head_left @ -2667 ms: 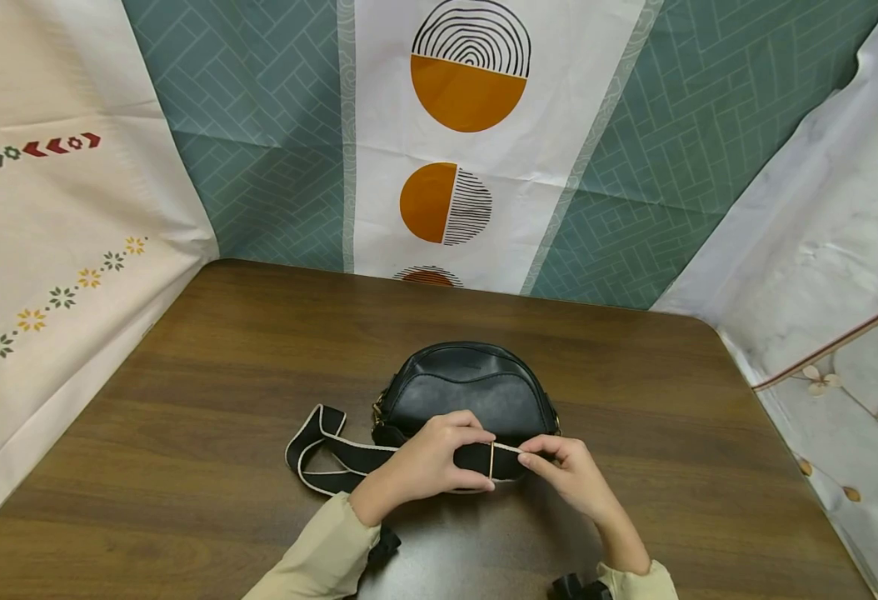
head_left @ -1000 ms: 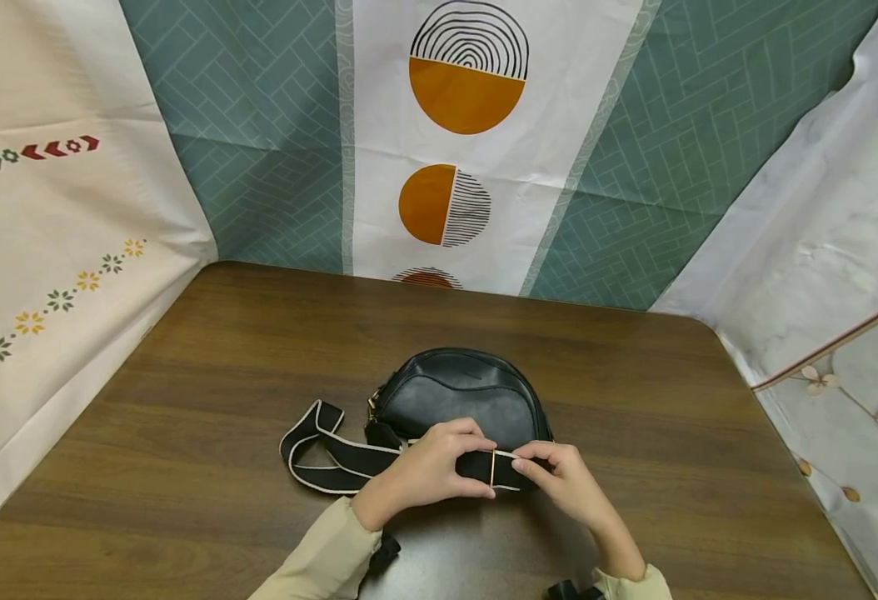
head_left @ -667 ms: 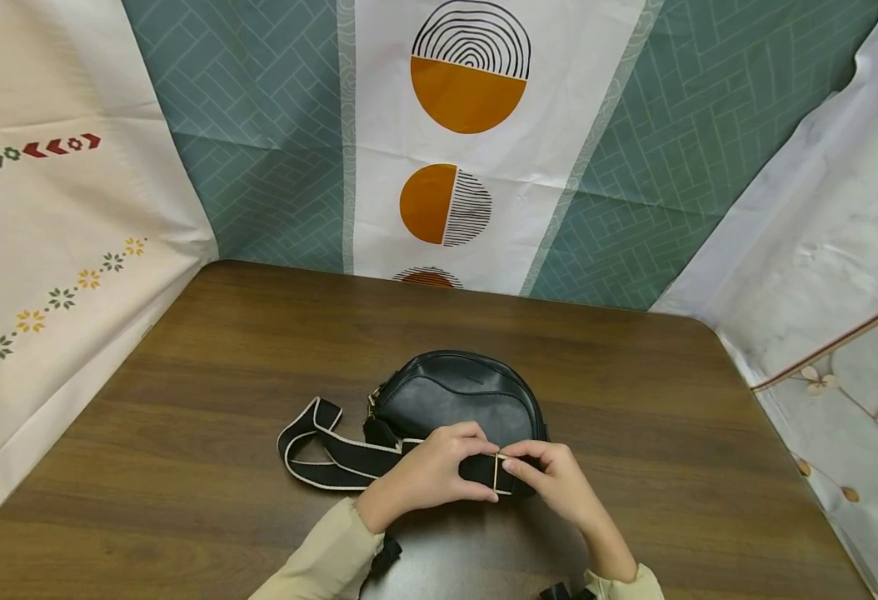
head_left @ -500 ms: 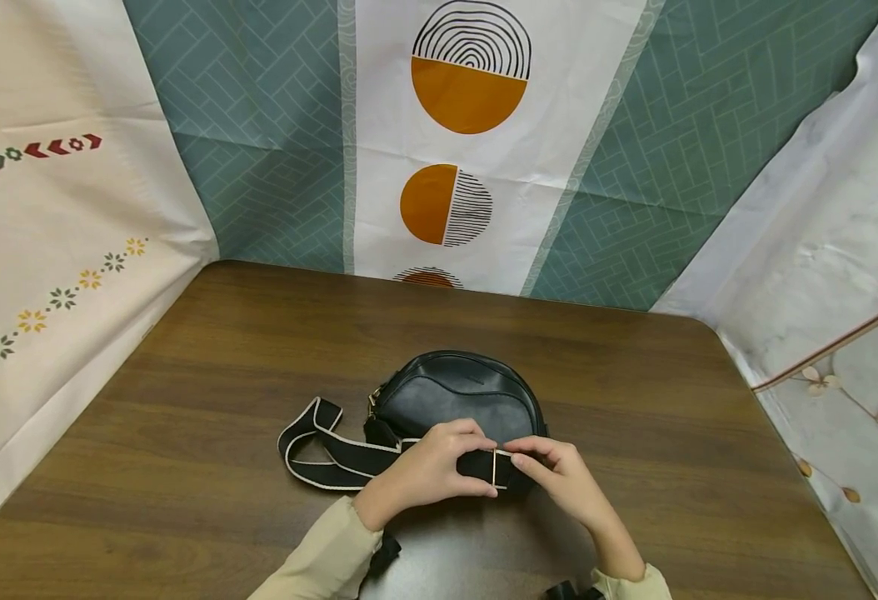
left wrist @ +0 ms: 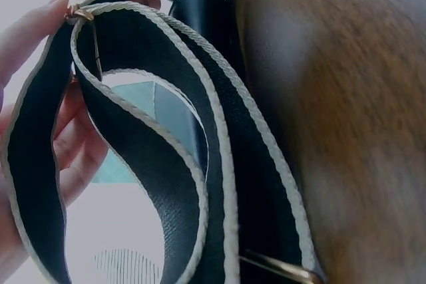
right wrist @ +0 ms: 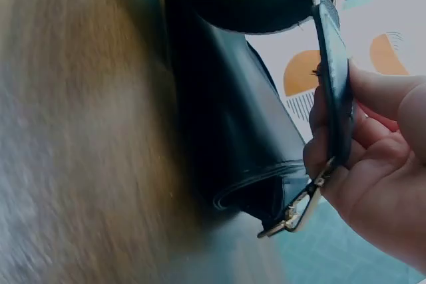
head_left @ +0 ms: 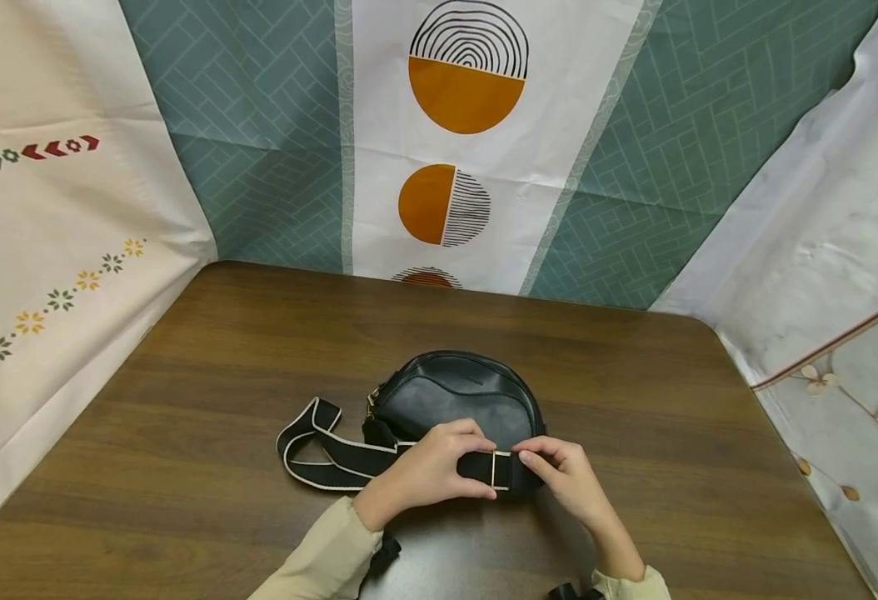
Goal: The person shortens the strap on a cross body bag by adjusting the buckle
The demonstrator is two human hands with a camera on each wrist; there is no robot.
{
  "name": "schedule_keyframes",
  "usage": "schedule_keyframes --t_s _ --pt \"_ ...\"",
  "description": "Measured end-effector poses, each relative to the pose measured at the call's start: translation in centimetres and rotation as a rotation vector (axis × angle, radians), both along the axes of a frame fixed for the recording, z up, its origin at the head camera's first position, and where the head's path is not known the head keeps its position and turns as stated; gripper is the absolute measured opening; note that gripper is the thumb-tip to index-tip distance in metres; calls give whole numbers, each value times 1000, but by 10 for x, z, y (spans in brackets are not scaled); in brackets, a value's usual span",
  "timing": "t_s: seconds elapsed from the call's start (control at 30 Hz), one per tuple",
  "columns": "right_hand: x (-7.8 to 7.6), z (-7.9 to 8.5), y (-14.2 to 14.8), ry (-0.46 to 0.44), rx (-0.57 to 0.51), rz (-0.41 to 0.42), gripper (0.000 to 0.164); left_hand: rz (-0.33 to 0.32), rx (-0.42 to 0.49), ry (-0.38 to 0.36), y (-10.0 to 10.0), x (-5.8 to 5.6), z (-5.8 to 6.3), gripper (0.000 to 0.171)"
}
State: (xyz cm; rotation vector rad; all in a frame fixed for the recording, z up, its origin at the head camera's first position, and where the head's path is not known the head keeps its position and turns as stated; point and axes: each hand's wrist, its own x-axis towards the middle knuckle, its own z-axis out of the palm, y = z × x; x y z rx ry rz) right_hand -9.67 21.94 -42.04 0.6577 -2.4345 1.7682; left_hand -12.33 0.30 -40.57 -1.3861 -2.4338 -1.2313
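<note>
A black half-moon shoulder bag (head_left: 461,400) stands on the table behind both hands. Its wide black strap (head_left: 356,457) has cream edges and lies in a loop to the left. My left hand (head_left: 427,471) holds the strap between thumb and fingers at the gold slide buckle (head_left: 494,469). In the left wrist view, strap layers curve round through the slide buckle (left wrist: 81,13). My right hand (head_left: 566,483) pinches the strap's black leather end tab (right wrist: 336,84) just right of the buckle. A gold clasp (right wrist: 293,214) joins that tab to the bag's side.
The brown wooden table (head_left: 259,350) extends around the bag. A patterned teal and white cloth (head_left: 281,150) hangs behind it. Pale cloths hang at the left (head_left: 57,208) and right (head_left: 821,208).
The bag has shifted slightly left and nearer. My right hand slid left along the strap to the buckle, then back right a little. My left hand has stayed at the buckle.
</note>
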Motion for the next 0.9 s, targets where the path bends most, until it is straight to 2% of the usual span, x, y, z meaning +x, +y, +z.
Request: schedule_keyframes --t_s 0.13,0.37,0.7,0.9 --pt "1 0 -5 0 -23 1 11 3 -20 6 1 2 1 39" --pt "4 1 -13 -10 -49 7 11 14 -27 65 6 5 3 41" --pt "9 6 -19 -51 -22 -10 12 62 -25 101 10 7 2 42" --pt "9 6 -18 -60 -27 18 14 102 -52 194 10 7 1 45"
